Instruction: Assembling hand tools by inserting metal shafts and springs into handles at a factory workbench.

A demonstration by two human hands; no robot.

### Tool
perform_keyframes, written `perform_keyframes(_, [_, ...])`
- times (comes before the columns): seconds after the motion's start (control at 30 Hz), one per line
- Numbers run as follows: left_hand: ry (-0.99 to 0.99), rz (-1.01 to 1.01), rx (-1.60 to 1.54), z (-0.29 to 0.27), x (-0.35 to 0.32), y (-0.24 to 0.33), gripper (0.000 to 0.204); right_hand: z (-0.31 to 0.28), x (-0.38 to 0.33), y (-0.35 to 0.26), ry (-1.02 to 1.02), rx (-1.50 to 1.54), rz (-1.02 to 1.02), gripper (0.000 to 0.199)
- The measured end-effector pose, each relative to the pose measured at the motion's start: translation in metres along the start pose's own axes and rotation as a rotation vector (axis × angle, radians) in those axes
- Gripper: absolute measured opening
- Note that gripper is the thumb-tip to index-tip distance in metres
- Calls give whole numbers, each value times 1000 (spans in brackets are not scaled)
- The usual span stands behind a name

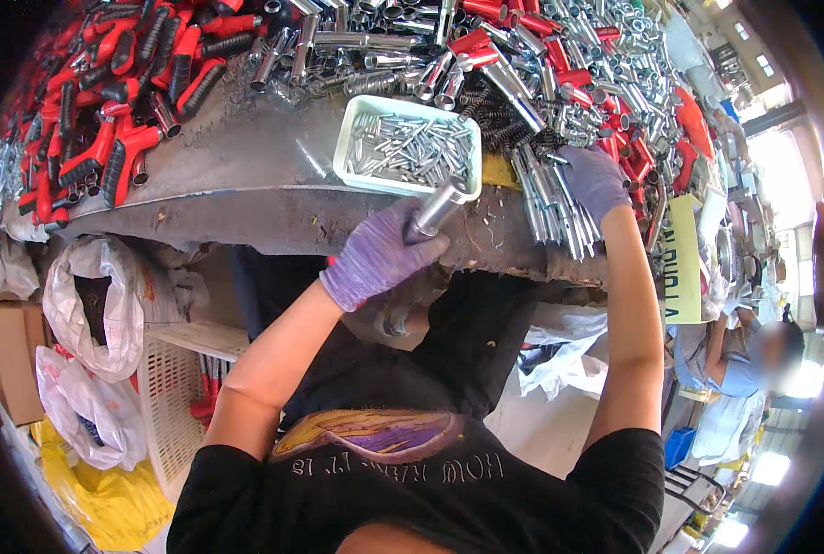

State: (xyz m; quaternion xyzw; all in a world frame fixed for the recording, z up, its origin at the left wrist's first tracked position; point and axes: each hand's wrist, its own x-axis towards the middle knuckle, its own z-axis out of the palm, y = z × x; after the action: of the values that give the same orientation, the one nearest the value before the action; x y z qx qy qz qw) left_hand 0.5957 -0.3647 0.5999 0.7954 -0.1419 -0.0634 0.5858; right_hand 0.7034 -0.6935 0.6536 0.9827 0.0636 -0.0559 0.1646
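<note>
My left hand (379, 254), in a purple glove, grips a shiny metal tube (441, 205) that points up toward the near edge of a pale green tray (346, 137) filled with small metal pins. My right hand (593, 178), also gloved in purple, reaches into a bundle of long silver rods (548, 208) at the right of the metal workbench (246, 175). Black springs (499, 115) lie just beyond the tray.
Red-and-black handles (116, 88) pile up at the bench's left, chrome tubes and red sleeves (569, 65) at the back and right. White bags (93, 305), a white crate (176, 388), a cardboard box (10, 355) sit lower left. Another person (753, 365) is at right.
</note>
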Motion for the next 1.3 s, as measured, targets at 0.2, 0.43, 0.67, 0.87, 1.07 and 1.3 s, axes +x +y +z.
perform_keyframes(0.2, [-86, -78, -75, -4, 5, -7, 51, 2, -3, 2, 126, 103, -89, 34])
perform_keyframes(0.43, [-145, -89, -66, -9, 2, -16, 49, -3, 16, -7, 185, -4, -78, 30])
perform_keyframes(0.67, [-309, -155, -423, -17, 3, -3, 51, -109, -63, -63, 498, 760, -416, 23])
perform_keyframes(0.87, [-328, 3, -408, -12, 8, -5, 44, -115, -63, -106, 397, 597, -796, 24])
perform_keyframes(1.07, [-348, -237, -327, -17, 4, -2, 36, -113, -80, -123, 471, 408, -702, 29])
perform_keyframes(1.3, [-266, -178, -362, -5, 4, 2, 40, -93, -74, -108, 306, 456, -622, 34])
